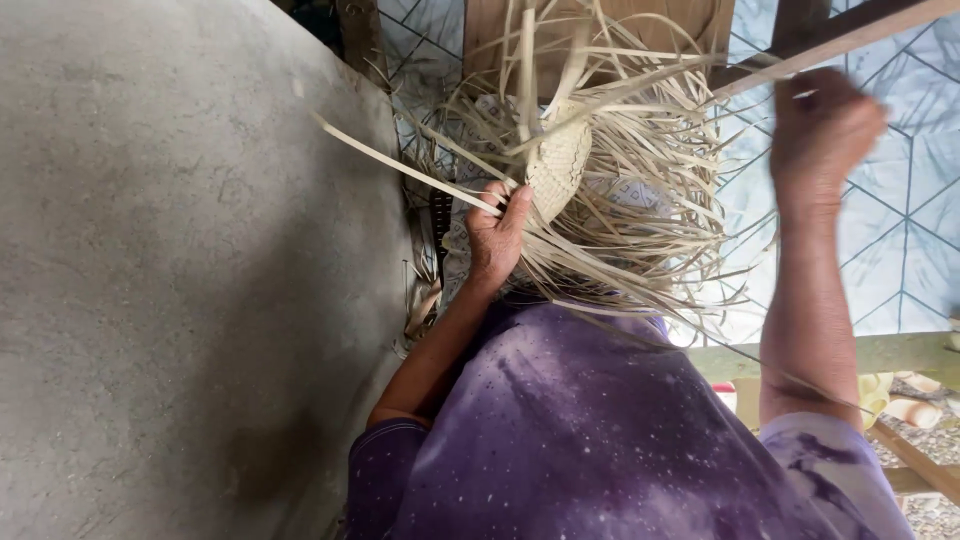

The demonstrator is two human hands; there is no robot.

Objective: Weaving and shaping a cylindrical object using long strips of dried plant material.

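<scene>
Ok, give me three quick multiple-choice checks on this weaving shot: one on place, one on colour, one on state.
1. Where is the grey concrete wall? A in the left of the picture; B in the right; C along the top.
2. What colour is the shirt? A green; B purple; C white.
3. What is the left hand doing? A hanging free; B resting flat on the floor; C gripping the woven piece.

A: the wall fills the picture's left.
B: the cloth is purple with pale specks.
C: the hand's fingers close on its edge, while the right hand is raised and blurred.

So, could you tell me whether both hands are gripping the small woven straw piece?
No, only the left hand holds the pale woven straw piece; the right hand is raised apart, blurred.
</scene>
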